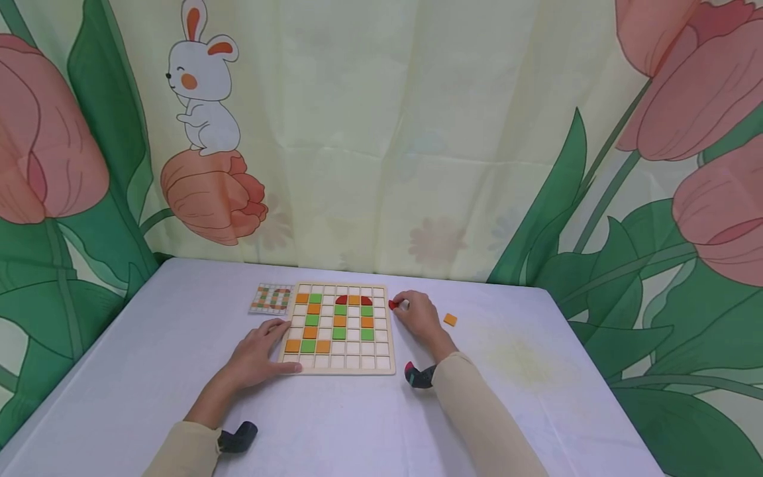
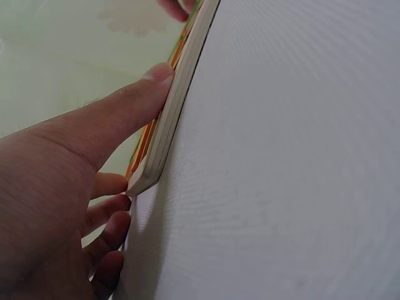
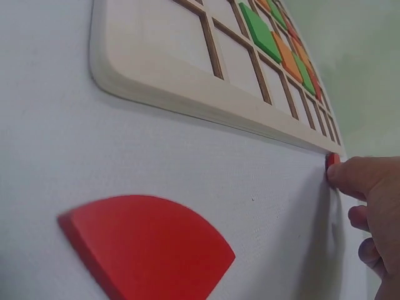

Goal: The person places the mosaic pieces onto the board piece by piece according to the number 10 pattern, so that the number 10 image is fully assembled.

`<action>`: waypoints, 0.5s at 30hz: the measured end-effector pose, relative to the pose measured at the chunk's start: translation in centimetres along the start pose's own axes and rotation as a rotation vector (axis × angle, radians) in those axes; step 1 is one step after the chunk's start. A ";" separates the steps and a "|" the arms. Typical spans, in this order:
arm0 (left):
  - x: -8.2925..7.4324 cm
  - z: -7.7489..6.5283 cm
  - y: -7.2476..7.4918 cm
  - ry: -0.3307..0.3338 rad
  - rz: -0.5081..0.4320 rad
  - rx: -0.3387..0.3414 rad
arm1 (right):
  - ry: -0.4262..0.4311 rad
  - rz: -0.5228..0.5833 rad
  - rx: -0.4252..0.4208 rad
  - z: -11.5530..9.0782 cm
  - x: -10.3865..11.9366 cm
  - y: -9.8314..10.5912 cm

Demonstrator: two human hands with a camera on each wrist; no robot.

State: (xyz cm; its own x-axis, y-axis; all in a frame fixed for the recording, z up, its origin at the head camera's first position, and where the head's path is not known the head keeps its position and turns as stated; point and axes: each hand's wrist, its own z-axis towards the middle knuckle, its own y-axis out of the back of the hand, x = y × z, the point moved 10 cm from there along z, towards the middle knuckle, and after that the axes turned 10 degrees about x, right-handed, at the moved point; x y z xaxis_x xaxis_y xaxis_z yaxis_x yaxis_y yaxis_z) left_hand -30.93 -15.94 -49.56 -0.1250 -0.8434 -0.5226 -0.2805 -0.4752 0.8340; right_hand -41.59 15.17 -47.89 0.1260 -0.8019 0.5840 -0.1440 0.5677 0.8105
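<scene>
A wooden grid board [image 1: 352, 362] bears green, orange and red pieces. At its lower left corner is my left hand [image 1: 255, 356], fingers along the left edge and the straight thumb pressing the near rim; in the left wrist view the thumb [image 2: 134, 100] lies on that rim. My right hand [image 1: 417, 315] pinches a small red piece [image 1: 392, 305] just beside the board's right edge. In the right wrist view this red piece [image 3: 332, 161] is mostly hidden by the fingers and stands close to the rim. A red quarter-circle piece [image 3: 150, 250] lies on the cloth nearer the wrist.
To the right of my right hand lies an orange square [image 1: 450, 320]. A printed pattern card [image 1: 269, 299] sits against the board's upper left side. White cloth [image 1: 334, 424] covers the table, and a patterned curtain [image 1: 369, 132] hangs behind it.
</scene>
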 end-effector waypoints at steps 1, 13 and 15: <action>0.0 0.0 0.0 -0.001 -0.002 0.001 | 0.002 0.000 -0.001 -0.1 0.0 0.0; -0.2 -0.3 0.1 0.003 -0.005 0.004 | 0.010 0.036 0.001 -1.9 0.6 0.2; -0.1 -0.3 0.2 0.002 -0.005 0.002 | 0.017 0.037 0.003 -2.2 0.9 0.1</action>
State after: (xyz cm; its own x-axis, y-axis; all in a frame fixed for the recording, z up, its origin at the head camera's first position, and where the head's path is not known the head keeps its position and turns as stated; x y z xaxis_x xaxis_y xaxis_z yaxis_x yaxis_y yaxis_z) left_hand -30.67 -15.97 -49.30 -0.1218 -0.8417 -0.5261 -0.2833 -0.4785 0.8311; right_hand -39.33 14.91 -47.18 0.1371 -0.7771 0.6143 -0.1519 0.5963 0.7883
